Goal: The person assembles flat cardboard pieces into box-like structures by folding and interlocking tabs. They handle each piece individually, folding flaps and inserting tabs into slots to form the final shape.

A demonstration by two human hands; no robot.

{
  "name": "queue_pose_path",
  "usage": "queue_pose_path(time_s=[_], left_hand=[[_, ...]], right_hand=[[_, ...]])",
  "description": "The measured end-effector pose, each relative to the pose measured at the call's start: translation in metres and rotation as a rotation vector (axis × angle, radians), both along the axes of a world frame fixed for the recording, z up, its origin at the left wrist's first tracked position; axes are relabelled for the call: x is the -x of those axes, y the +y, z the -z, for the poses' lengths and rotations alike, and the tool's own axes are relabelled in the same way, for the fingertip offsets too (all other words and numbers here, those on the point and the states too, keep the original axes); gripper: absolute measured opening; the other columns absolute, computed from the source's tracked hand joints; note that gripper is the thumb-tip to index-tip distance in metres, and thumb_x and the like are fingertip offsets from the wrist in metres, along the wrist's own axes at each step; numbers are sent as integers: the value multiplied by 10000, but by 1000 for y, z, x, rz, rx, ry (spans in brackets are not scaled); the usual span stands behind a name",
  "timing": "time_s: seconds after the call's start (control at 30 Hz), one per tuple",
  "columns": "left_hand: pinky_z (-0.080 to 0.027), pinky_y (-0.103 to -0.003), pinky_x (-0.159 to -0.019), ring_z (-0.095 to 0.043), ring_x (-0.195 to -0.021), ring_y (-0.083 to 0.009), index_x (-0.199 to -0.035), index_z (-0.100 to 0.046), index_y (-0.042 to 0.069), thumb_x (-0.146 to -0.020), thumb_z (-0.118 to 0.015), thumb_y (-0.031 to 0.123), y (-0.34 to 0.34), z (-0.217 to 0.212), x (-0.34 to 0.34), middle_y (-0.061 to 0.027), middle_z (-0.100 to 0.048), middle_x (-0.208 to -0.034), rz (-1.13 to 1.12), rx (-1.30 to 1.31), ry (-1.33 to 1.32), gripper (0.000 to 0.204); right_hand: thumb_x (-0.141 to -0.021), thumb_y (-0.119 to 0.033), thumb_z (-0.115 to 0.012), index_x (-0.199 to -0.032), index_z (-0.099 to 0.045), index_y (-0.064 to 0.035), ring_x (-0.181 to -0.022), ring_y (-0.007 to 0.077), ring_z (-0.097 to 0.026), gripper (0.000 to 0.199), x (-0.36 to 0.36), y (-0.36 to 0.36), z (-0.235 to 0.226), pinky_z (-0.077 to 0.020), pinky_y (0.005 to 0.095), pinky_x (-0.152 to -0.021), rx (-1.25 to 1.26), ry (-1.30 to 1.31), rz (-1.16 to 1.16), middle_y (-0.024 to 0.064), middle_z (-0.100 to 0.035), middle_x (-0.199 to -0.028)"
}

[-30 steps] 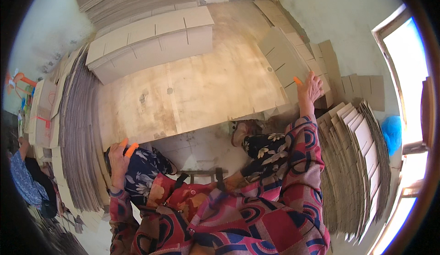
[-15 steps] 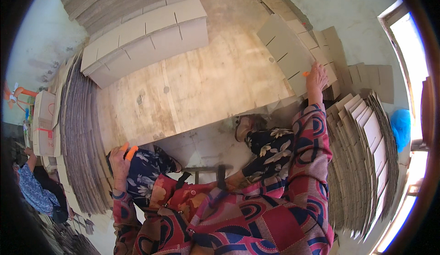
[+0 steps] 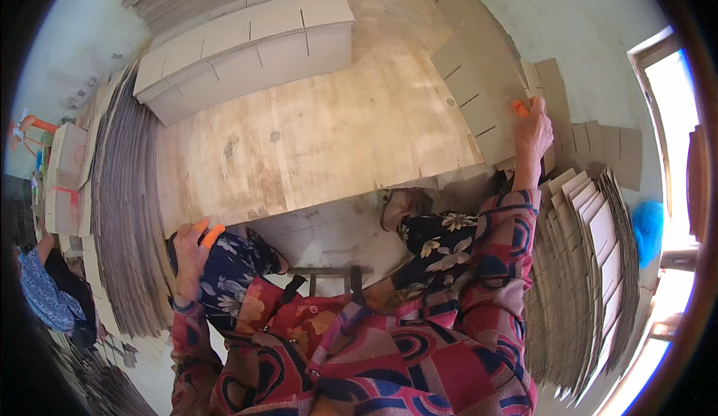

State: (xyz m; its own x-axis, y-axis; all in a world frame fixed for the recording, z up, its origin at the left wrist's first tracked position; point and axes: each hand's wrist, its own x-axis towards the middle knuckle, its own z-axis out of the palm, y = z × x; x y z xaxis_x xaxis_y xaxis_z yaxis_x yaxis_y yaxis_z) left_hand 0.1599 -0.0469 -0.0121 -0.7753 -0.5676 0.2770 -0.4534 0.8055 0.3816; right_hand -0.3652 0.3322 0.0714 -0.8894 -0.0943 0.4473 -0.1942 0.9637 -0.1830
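My right hand [image 3: 534, 133] is at the right end of the wooden table, closed on the right edge of a slotted grey-brown cardboard sheet [image 3: 479, 79]. An orange cover on its thumb lies over the sheet, while its other fingers curl at the edge. My left hand [image 3: 193, 255] rests by the table's near left corner, over my knee. Its fingers are apart, two of them wear orange covers, and nothing shows in it. Beyond it, on the table [image 3: 329, 139], stands a long row of slotted cardboard pieces [image 3: 247, 57].
Tall cardboard stacks stand left [image 3: 127, 206] and right [image 3: 576, 281] of me. More sheets lean by the right wall [image 3: 606, 147], near a blue bag [image 3: 648, 233]. A carton [image 3: 66, 180] is at the far left, with another person's blue patterned sleeve [image 3: 48, 289] below it.
My right hand has moved slightly right and away, its fingers now curled at the cardboard's edge. The sheet now covers more of the pieces beside it. The whole view has shifted a little.
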Motion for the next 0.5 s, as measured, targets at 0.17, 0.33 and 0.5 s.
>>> queue_pose_path(time_s=[0.17,0.33,0.5], left_hand=[[-436,-395,-559,-536,-596,-313,-937,-691,31,-720,-805,170,-22,2,62,-146,-596,-713,169,106,207,282],[-484,-384,-677,-590,-790,-311,-1036,-638,11,-778,-757,199,-61,-36,192,-144,-643,-870,219,297,372,340],[-367,-428,-1013,-459,-1208,-344,-1218,-541,-35,-850,-686,291,-95,-50,297,-197,-534,-1286,119,296,209,512]], right_hand=[[-906,-155,-639,-1059,-600,-60,-789,199,-647,184,-34,-51,-42,-500,337,-637,581,134,-257,96,-681,-854],[-864,-85,-687,-965,-644,8,-728,33,-533,143,-87,-113,-64,-405,199,-598,1425,-4,-645,-8,-652,-862],[-835,-4,-664,-1019,-639,17,-786,44,-566,187,-83,-127,-53,-397,174,-657,1392,-352,-786,22,-663,-925]])
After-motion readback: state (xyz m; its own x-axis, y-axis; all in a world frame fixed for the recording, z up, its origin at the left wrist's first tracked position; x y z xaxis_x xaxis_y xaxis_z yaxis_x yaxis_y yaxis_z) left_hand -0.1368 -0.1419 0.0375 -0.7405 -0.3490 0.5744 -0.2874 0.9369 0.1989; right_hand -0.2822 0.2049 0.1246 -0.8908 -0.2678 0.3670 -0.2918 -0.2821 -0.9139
